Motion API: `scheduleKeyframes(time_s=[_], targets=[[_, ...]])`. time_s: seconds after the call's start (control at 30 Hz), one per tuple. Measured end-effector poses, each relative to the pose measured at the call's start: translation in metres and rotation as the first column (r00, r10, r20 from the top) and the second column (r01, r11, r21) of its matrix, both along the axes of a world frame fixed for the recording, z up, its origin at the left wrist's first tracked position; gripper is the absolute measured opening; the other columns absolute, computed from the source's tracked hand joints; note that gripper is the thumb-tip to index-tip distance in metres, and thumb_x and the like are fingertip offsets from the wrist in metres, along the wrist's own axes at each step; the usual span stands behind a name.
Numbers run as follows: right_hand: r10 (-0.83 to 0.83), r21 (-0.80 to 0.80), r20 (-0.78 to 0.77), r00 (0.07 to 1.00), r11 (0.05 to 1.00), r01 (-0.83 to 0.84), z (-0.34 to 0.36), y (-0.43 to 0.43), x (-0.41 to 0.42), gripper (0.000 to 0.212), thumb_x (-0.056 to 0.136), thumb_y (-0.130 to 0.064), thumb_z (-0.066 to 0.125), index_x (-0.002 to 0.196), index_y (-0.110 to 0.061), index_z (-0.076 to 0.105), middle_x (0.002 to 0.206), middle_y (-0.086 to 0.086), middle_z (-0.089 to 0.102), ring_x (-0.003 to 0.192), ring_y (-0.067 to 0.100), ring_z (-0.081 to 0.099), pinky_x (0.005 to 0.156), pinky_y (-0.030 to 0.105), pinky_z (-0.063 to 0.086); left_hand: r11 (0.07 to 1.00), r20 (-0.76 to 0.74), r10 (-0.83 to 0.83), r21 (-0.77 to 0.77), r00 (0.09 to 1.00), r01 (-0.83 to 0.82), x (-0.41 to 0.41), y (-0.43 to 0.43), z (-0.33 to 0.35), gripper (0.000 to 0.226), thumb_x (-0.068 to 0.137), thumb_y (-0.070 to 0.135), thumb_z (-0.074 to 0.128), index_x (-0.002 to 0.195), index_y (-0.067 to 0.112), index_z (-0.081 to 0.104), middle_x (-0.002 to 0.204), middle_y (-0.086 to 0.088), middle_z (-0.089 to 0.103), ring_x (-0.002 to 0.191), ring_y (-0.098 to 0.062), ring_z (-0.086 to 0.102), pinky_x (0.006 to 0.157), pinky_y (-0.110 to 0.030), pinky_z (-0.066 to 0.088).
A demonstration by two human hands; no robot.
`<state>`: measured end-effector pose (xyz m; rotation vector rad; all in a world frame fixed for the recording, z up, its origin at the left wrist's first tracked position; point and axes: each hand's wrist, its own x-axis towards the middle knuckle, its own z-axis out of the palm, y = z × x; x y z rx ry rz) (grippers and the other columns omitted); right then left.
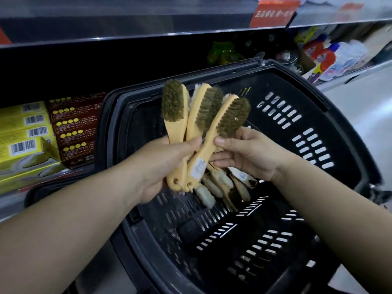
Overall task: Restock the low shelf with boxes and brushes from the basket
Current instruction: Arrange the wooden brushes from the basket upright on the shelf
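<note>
Gathering brushes above the basket

Three brushes [199, 115] with pale yellow handles and olive bristles stand fanned upward over the black basket [318, 98]. The left hand [161, 166] is wrapped round their handles low down. The right hand [248, 153] pinches the handle of the rightmost brush [229, 117] between thumb and fingers, just below its bristles, so both hands are closed on brushes and neither is free.

Under the hands, more loose brushes [220, 183] lie on the basket floor, some with white bristles; how many cannot be told. No boxes show in the visible part of the basket.

To the left, the low shelf [10, 200] already carries stacked yellow boxes [23, 132] and, beside them, dark red boxes [74, 128]. No brush is visible on it.

Judging from this, the box part looks largely finished, while the brush part is barely begun: the bunch in hand has yet to reach the shelf, and the loose ones must follow.
</note>
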<state>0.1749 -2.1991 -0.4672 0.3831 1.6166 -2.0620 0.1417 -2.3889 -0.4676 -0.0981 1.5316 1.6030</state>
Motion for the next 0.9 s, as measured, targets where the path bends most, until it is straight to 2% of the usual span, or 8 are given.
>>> scheduleKeyframes(time_s=[0.13, 0.3, 0.33, 0.4, 0.47, 0.5, 0.7, 0.9], targets=[[-0.032, 0.04, -0.042, 0.999, 0.999, 0.034, -0.009, 0.001, -0.003, 0.029, 0.071, -0.015, 0.064, 0.097, -0.008, 0.056, 0.079, 0.002, 0.071, 0.067, 0.011, 0.068, 0.061, 0.019, 0.056, 0.997, -0.072, -0.07, 0.017, 0.995, 0.072, 0.002, -0.002, -0.001, 0.036, 0.067, 0.021, 0.077, 0.102, 0.021, 0.068, 0.085, -0.001, 0.074, 0.069, -0.011, 0.069, 0.046, -0.023, 0.049], [0.189, 0.312, 0.077, 0.979, 0.928, -0.204, -0.048, 0.029, -0.019, 0.041, 0.08, 0.003, 0.067, 0.118, 0.003, 0.053, 0.104, 0.009, 0.064, 0.095, 0.017, 0.063, 0.087, 0.028, 0.052, 0.99, -0.198, -0.027, -0.144, 0.98, -0.002, 0.0, 0.001, -0.013, 0.021, 0.072, 0.012, 0.077, 0.09, 0.017, 0.069, 0.076, -0.002, 0.071, 0.068, -0.017, 0.065, 0.055, -0.026, 0.047], [0.254, 0.509, 0.124, 0.959, 0.813, -0.281, -0.063, 0.035, -0.025, 0.037, 0.082, -0.001, 0.067, 0.117, -0.003, 0.056, 0.103, 0.007, 0.063, 0.091, 0.013, 0.061, 0.085, 0.027, 0.049, 0.987, -0.202, -0.019, -0.158, 0.979, -0.014, -0.001, 0.002, -0.014, 0.021, 0.072, 0.014, 0.077, 0.091, 0.017, 0.069, 0.077, -0.004, 0.071, 0.066, -0.018, 0.065, 0.054, -0.026, 0.047], [0.402, 0.811, 0.341, 0.85, 0.333, -0.482, -0.097, 0.048, -0.034, 0.044, 0.085, -0.013, 0.066, 0.127, -0.013, 0.051, 0.113, 0.005, 0.061, 0.096, 0.014, 0.056, 0.087, 0.026, 0.042, 0.986, -0.204, -0.021, -0.169, 0.979, -0.014, -0.002, 0.002, -0.015, 0.019, 0.073, 0.018, 0.077, 0.09, 0.017, 0.069, 0.073, -0.003, 0.07, 0.055, -0.015, 0.062, 0.046, -0.022, 0.044], [0.428, 0.792, 0.569, 0.702, -0.054, -0.609, -0.129, 0.056, -0.032, 0.059, 0.09, -0.016, 0.057, 0.143, -0.022, 0.031, 0.131, 0.006, 0.051, 0.109, 0.023, 0.053, 0.082, 0.03, 0.041, 0.986, -0.207, -0.033, -0.165, 0.978, -0.001, -0.002, 0.003, -0.015, 0.014, 0.074, 0.019, 0.076, 0.086, 0.02, 0.07, 0.066, 0.002, 0.069, 0.049, -0.01, 0.06, 0.041, -0.018, 0.041], [0.417, 0.756, 0.621, 0.664, -0.097, -0.647, -0.146, 0.057, -0.028, 0.06, 0.092, -0.017, 0.05, 0.146, -0.026, 0.025, 0.136, 0.008, 0.046, 0.113, 0.028, 0.051, 0.079, 0.033, 0.041, 0.987, -0.206, -0.04, -0.164, 0.978, 0.006, -0.002, 0.003, -0.014, 0.013, 0.074, 0.019, 0.076, 0.085, 0.02, 0.07, 0.064, 0.002, 0.069, 0.048, -0.009, 0.06, 0.04, -0.018, 0.041], [0.219, 0.77, 0.54, 0.813, 0.261, -0.582, -0.189, 0.043, -0.025, 0.049, 0.097, -0.045, 0.039, 0.135, -0.016, 0.046, 0.135, 0.013, 0.051, 0.122, 0.03, 0.048, 0.103, 0.038, 0.036, 0.988, -0.181, -0.043, -0.156, 0.983, 0.014, -0.005, 0.014, -0.015, 0.019, 0.074, 0.019, 0.076, 0.093, 0.02, 0.07, 0.085, -0.003, 0.072, 0.074, -0.018, 0.066, 0.06, -0.03, 0.051], [0.374, 0.742, 0.574, 0.729, 0.14, -0.656, -0.139, 0.085, -0.061, 0.027, 0.083, -0.03, 0.068, 0.103, -0.014, 0.061, 0.096, 0.005, 0.063, 0.091, 0.02, 0.062, 0.068, 0.026, 0.046, 0.987, -0.159, -0.04, -0.161, 0.987, 0.014, -0.011, 0.03, -0.017, 0.016, 0.077, 0.023, 0.073, 0.093, 0.026, 0.071, 0.085, 0.005, 0.074, 0.078, -0.012, 0.068, 0.061, -0.029, 0.052]])
